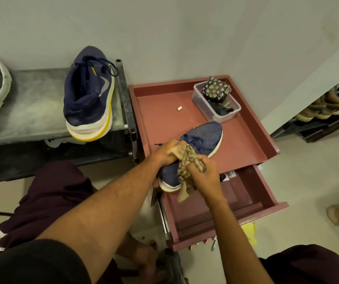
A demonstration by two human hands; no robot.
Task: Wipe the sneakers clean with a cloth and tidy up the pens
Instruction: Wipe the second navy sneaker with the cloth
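Your left hand (164, 153) and right hand (204, 177) both grip the patterned cloth (191, 157) in curled fingers, mid-frame. It seems pressed against the navy sneaker (203, 137) on the red tabletop (242, 144).

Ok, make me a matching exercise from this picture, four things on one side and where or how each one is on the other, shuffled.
1 cloth
2 untouched sneaker
3 clear box
4 drawer

A pulled open
B on the grey bench
C gripped by the left hand and right hand
D back corner of the red tabletop

Pairs: 1-C, 2-B, 3-D, 4-A
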